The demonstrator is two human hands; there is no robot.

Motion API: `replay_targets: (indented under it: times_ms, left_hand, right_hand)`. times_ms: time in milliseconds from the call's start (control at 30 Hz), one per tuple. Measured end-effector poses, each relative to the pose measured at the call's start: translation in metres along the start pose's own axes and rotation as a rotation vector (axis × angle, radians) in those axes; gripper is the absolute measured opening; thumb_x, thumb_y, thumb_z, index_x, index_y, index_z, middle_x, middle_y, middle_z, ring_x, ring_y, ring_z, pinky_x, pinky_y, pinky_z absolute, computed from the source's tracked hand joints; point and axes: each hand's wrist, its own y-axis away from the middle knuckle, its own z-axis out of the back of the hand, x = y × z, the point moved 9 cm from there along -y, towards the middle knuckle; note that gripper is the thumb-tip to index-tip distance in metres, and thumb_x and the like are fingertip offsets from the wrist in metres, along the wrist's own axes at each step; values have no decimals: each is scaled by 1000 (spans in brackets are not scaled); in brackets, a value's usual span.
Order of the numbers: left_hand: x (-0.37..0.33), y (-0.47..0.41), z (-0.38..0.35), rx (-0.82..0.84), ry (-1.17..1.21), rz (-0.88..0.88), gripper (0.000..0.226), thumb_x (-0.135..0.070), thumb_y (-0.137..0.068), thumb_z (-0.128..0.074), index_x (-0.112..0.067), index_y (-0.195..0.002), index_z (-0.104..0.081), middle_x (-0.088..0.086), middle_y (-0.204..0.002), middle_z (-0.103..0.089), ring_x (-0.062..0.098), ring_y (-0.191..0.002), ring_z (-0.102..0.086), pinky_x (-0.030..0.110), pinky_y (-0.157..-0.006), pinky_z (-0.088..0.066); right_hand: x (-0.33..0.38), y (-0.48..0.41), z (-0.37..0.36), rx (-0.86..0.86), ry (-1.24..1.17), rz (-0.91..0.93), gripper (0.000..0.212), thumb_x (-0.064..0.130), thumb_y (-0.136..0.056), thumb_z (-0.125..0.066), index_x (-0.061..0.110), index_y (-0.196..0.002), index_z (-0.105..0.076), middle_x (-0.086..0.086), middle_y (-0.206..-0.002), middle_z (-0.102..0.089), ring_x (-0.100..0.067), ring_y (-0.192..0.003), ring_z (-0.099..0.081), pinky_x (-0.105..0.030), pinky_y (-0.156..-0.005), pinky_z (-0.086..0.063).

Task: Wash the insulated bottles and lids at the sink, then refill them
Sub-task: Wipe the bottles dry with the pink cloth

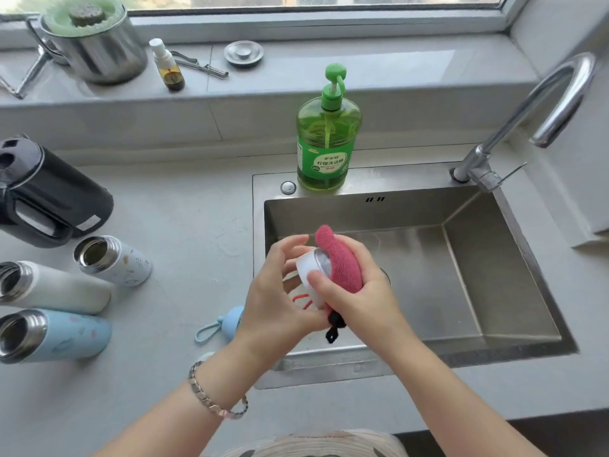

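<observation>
Over the left part of the steel sink (494, 275), my left hand (276, 291) holds a white bottle lid (308, 265) with a red cord. My right hand (359, 285) grips a pink scrubbing cloth (339, 258) pressed against the lid's inside, thumb on the lid's rim. Three open insulated bottles lie on the counter at the left: a patterned white one (115, 260), a plain white one (59, 288) and a light blue one (59, 334). A light blue lid (230, 323) with a loop strap sits by the sink's left edge, partly hidden behind my left hand.
A green dish-soap pump bottle (328, 143) stands on the sink's back ledge. The chrome tap (534, 117) arches at the right, no water running. A black kettle (49, 192) lies at the far left. On the windowsill are a steel pot (95, 47), a small dropper bottle (169, 65) and a sink plug (244, 53).
</observation>
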Motion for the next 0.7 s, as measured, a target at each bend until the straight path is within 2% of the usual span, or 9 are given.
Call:
replay_targets:
  times_ms: [100,200,267,333,400,467,567,633,700]
  left_hand:
    - [0,1,0,17,9,-26,69,-23,-43,-77,-30,-106,-49,-10,-101,-66,4,-93,-64,15,-72,-50]
    - [12,3,-1,37,76,73,61,-27,-41,-80,-22,-97,-57,-11,-91,-70,7,-84,-67,20,-65,-53]
    - [24,3,-3,48,181,198,60,-26,-39,-81,-17,-95,-62,-5,-86,-73,12,-81,-69,22,-64,-54]
    - [38,4,-9,87,336,361,52,-15,-46,-80,-9,-95,-66,6,-85,-72,20,-80,-70,26,-62,-54]
    - [44,8,-18,163,442,483,35,-4,-56,-72,-7,-91,-70,14,-88,-70,25,-79,-69,30,-63,-55]
    - [47,11,-20,194,456,513,28,-3,-58,-70,-14,-84,-75,13,-87,-71,24,-78,-70,31,-65,-56]
    - [37,8,-12,142,299,391,61,-4,-49,-82,-19,-106,-65,11,-98,-70,19,-82,-70,29,-70,-56]
    - [21,5,-8,91,134,225,77,0,-47,-85,-28,-113,-57,2,-103,-67,13,-87,-68,24,-71,-54]
    - [0,5,-12,121,-13,2,85,-8,-48,-84,-31,-123,-51,-6,-109,-64,10,-99,-64,23,-81,-53]
  right_hand:
    - [3,-3,0,13,57,1,36,64,-75,-60,42,-103,-57,21,-68,-63,4,-65,-59,-13,-62,-46]
    - [3,-6,0,55,83,-26,36,68,-84,-32,48,-83,-61,23,-51,-52,6,-56,-49,-12,-60,-37]
    - [7,-2,-3,78,212,65,31,69,-85,-28,63,-77,-58,28,-75,-58,8,-81,-54,-19,-77,-41]
    - [10,7,-11,145,381,184,30,68,-84,-26,68,-94,-55,26,-118,-49,0,-121,-42,-23,-101,-34]
    - [8,17,-11,193,465,262,41,63,-89,-26,52,-111,-59,19,-134,-38,-6,-133,-29,-22,-108,-26]
    - [3,22,-5,206,417,253,37,50,-90,-38,41,-117,-61,14,-137,-39,-8,-135,-29,-23,-109,-26]
    - [0,28,0,202,283,164,32,39,-85,-51,41,-116,-61,17,-138,-38,-2,-133,-31,-19,-107,-31]
    - [0,25,2,155,215,84,32,37,-82,-57,45,-112,-60,18,-134,-41,7,-126,-36,-14,-103,-33]
    - [3,17,8,77,140,27,29,36,-83,-57,41,-111,-60,15,-127,-52,9,-116,-46,-10,-97,-36]
